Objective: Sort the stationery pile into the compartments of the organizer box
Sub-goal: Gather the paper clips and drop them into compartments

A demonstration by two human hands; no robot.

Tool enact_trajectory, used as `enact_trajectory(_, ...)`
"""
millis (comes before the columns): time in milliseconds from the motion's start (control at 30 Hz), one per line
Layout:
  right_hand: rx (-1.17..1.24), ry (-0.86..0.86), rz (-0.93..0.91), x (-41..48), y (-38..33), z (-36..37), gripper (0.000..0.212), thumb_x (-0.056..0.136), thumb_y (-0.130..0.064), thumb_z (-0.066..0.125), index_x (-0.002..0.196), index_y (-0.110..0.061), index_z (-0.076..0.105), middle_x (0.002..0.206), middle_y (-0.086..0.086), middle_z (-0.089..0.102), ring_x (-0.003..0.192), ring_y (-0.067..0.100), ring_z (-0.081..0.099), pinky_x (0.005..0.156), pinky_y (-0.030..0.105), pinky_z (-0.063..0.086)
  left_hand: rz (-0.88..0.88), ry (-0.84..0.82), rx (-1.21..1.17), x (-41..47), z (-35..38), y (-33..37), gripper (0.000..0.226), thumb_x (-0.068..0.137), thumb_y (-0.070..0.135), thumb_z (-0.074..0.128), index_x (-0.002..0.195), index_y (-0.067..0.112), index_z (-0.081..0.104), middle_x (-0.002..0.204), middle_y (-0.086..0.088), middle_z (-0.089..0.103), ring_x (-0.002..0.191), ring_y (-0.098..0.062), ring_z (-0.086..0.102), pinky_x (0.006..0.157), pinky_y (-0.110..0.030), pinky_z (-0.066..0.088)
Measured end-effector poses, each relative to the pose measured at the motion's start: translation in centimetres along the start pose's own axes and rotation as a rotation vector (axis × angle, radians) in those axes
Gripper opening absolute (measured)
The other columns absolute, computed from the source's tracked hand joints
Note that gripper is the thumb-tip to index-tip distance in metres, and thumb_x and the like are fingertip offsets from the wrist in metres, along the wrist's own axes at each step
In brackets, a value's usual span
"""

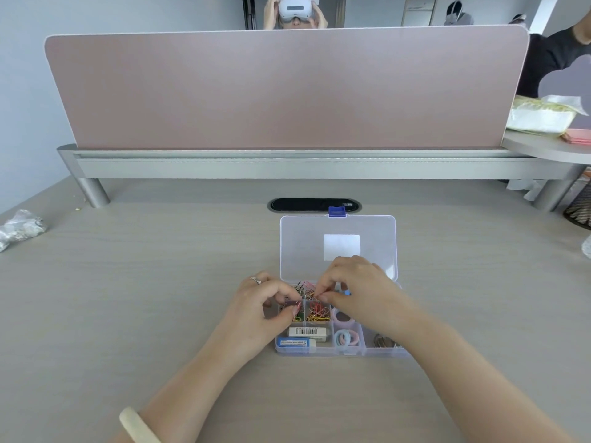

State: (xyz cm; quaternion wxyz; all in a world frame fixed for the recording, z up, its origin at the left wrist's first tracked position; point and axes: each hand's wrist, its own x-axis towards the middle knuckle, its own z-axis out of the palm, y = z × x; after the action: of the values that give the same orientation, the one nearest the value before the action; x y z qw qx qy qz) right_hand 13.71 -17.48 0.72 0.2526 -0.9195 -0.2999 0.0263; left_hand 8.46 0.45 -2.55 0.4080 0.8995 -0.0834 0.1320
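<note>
A clear plastic organizer box (339, 352) lies open on the desk, its lid (339, 238) folded back. Coloured paper clips (316, 313) fill the middle compartments. Two erasers (307, 331) lie in the front left compartment, with pastel tape rolls (347, 338) to their right. My left hand (262, 310) hovers over the box's left side, fingertips pinched on a paper clip. My right hand (355, 287) is over the box's back half, thumb and forefinger pinched on clips. It hides the right compartments.
A pink divider panel (287, 91) on a grey rail stands behind the desk, with a black cable slot (315, 205) just behind the box. Crumpled foil (19, 227) lies at the far left. A mesh cup (579, 212) is at the far right. A person sits behind the panel.
</note>
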Motion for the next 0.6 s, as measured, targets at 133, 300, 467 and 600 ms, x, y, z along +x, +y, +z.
enact_trajectory(133,-0.01,0.133,-0.016,0.2,0.4,0.3,0.009,0.085,-0.025,0.06,0.091,-0.028,0.067,0.084,-0.013,0.052,0.086,0.011,0.044,0.081,0.03,0.038,-0.022,0.037,-0.014,-0.1,-0.2,-0.1,0.012,0.078,0.019,0.068,0.077,0.031,0.066,0.074,0.01,0.05,0.081,-0.004,0.044,0.067,-0.008,0.033)
enact_trajectory(300,-0.193,0.259,-0.137,0.2,0.9,1.3,0.023,0.09,-0.033,0.052,0.11,-0.035,0.062,0.093,0.001,0.053,0.084,0.018,0.039,0.074,0.034,0.033,0.042,0.053,0.14,0.4,0.2,-0.6,0.027,0.086,0.04,0.051,0.109,0.034,0.062,0.094,0.016,0.043,0.096,-0.001,0.034,0.082,-0.007,0.029)
enact_trajectory(467,-0.21,0.226,-0.107,-0.2,1.3,1.9,0.035,0.086,-0.047,0.036,0.103,-0.039,0.066,0.092,0.0,0.051,0.084,0.019,0.037,0.077,0.032,0.028,0.052,-0.027,0.304,0.5,0.6,-1.2,0.053,0.08,0.058,0.019,0.114,0.042,0.056,0.107,0.016,0.038,0.099,-0.01,0.027,0.09,-0.027,0.033)
enact_trajectory(600,-0.188,0.162,-0.115,-0.6,1.3,1.5,0.029,0.087,-0.038,0.042,0.104,-0.038,0.066,0.099,-0.004,0.05,0.091,0.017,0.036,0.083,0.03,0.027,0.109,0.011,0.328,0.3,0.4,-1.4,0.05,0.084,0.055,0.022,0.101,0.036,0.065,0.103,0.015,0.043,0.097,-0.01,0.031,0.085,-0.027,0.035)
